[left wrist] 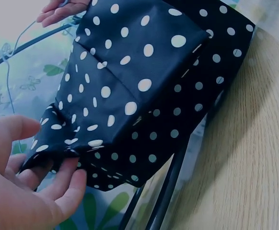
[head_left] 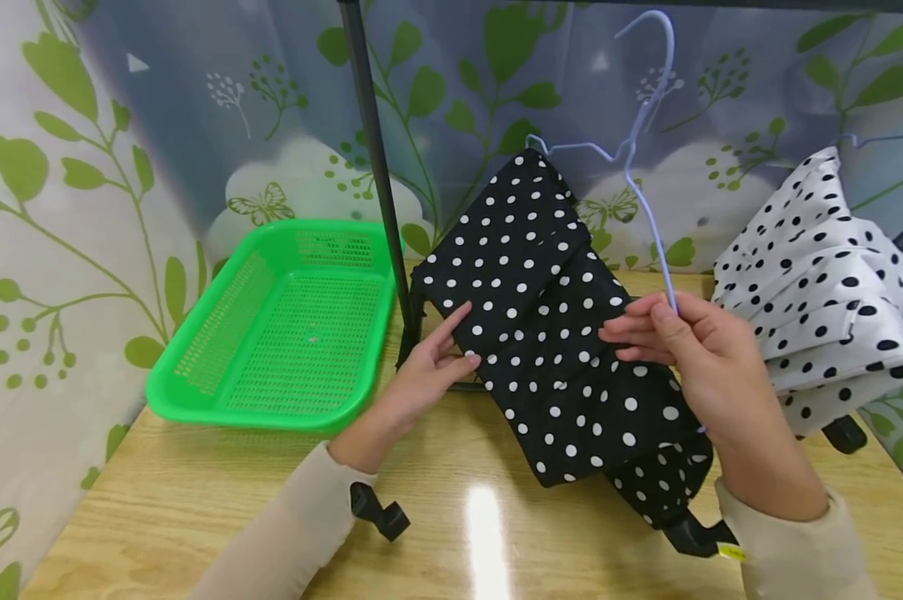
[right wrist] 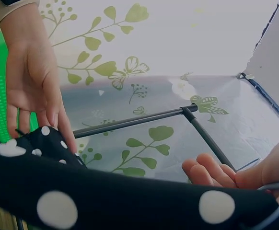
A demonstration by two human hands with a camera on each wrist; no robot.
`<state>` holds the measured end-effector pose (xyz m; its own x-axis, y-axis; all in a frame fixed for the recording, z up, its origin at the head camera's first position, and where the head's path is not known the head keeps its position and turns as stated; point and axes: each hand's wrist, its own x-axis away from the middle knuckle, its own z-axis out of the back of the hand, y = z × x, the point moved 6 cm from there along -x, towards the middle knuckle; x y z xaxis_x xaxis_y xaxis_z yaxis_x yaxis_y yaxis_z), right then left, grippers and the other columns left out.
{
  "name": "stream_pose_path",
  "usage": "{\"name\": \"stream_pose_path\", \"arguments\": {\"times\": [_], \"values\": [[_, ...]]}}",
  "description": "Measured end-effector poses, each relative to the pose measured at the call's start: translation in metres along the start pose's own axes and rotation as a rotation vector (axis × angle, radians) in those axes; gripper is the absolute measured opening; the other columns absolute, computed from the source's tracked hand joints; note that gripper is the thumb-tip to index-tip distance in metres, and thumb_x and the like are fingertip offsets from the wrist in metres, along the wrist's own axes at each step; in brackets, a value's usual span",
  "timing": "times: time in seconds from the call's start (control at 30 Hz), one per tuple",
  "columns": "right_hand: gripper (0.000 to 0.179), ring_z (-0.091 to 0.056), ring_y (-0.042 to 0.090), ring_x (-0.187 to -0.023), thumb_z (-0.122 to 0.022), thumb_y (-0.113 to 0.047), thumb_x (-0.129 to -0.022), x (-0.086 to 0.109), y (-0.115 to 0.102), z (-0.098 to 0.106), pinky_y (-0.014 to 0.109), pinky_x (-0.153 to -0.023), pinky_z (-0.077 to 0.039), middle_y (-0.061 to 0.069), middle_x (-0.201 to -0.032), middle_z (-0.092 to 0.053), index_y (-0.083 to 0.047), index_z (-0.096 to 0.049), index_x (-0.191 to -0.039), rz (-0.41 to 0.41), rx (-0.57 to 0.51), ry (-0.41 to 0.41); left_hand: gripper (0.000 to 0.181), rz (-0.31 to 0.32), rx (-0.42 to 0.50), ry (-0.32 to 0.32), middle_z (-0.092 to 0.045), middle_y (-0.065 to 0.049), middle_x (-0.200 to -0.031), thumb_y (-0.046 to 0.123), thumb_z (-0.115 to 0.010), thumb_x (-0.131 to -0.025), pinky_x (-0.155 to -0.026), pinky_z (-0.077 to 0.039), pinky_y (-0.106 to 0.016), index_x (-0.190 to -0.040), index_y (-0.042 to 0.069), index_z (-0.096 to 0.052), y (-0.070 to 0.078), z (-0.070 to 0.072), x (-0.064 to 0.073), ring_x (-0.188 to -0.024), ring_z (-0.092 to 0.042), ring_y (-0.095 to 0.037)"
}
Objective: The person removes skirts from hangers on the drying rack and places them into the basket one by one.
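Note:
A black cloth with white polka dots (head_left: 541,308) hangs tilted on a light purple wire hanger (head_left: 637,137). Its upper corner sits at the hanger's left end. My right hand (head_left: 710,358) pinches the hanger's right side between thumb and fingers, and the hook points up. At the cloth's left edge is my left hand (head_left: 432,371), thumb and index finger spread. The left wrist view shows the left fingers (left wrist: 65,187) under the cloth's edge with the thumb apart from it. Part of the hanger is hidden behind the cloth.
A green plastic basket (head_left: 271,408) stands on the wooden table (head_left: 436,500) at the left. A black rack post (head_left: 376,150) rises between basket and cloth. At the right, a white cloth with black dots (head_left: 819,275) hangs on another hanger (head_left: 882,139). A leaf-patterned curtain (head_left: 451,50) hangs behind.

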<state>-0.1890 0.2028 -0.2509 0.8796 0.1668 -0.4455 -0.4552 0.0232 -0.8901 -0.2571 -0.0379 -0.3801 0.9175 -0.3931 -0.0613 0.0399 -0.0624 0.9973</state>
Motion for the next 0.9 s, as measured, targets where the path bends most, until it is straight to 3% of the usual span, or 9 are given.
{"name": "stream_pose_path", "arguments": {"times": [0.17,0.43,0.67,0.9], "values": [[0.029,-0.072,0.018,-0.088,-0.043,-0.01,-0.104,0.001,0.0,0.0,0.028,-0.072,-0.056,0.009,-0.094,-0.074,0.016,-0.057,-0.104,-0.008,0.001,0.006,0.072,0.009,-0.032,-0.081,-0.047,-0.02,-0.143,0.002,-0.058,-0.096,-0.098,-0.048,-0.037,-0.155,0.025,-0.025,-0.003,-0.005,-0.001,-0.113,-0.061,-0.03],[0.027,-0.072,0.018,-0.087,-0.044,-0.01,-0.104,0.0,0.002,-0.001,0.028,-0.071,-0.056,0.009,-0.093,-0.074,0.014,-0.057,-0.103,-0.01,-0.011,0.013,0.072,-0.019,-0.063,-0.11,-0.056,-0.027,-0.13,-0.002,-0.059,-0.095,-0.093,-0.05,-0.033,-0.155,0.02,-0.025,-0.008,-0.007,-0.002,-0.109,-0.063,-0.029],[0.025,-0.072,0.018,-0.086,-0.043,-0.009,-0.104,0.0,0.003,0.0,0.028,-0.071,-0.056,0.01,-0.092,-0.074,0.011,-0.059,-0.102,-0.001,-0.023,0.016,0.074,-0.077,-0.166,0.008,-0.062,-0.023,-0.123,0.003,-0.065,-0.092,-0.087,-0.052,-0.031,-0.154,0.018,-0.027,-0.009,0.001,-0.004,-0.1,-0.067,-0.027],[0.026,-0.072,0.018,-0.086,-0.043,-0.01,-0.104,-0.001,0.005,0.001,0.028,-0.072,-0.056,0.01,-0.093,-0.074,0.011,-0.058,-0.102,-0.01,-0.018,0.009,0.076,-0.142,-0.337,0.118,-0.054,-0.018,-0.135,0.01,-0.072,-0.088,-0.08,-0.054,-0.029,-0.153,0.013,-0.032,-0.004,0.005,-0.001,-0.099,-0.065,-0.027]]}}
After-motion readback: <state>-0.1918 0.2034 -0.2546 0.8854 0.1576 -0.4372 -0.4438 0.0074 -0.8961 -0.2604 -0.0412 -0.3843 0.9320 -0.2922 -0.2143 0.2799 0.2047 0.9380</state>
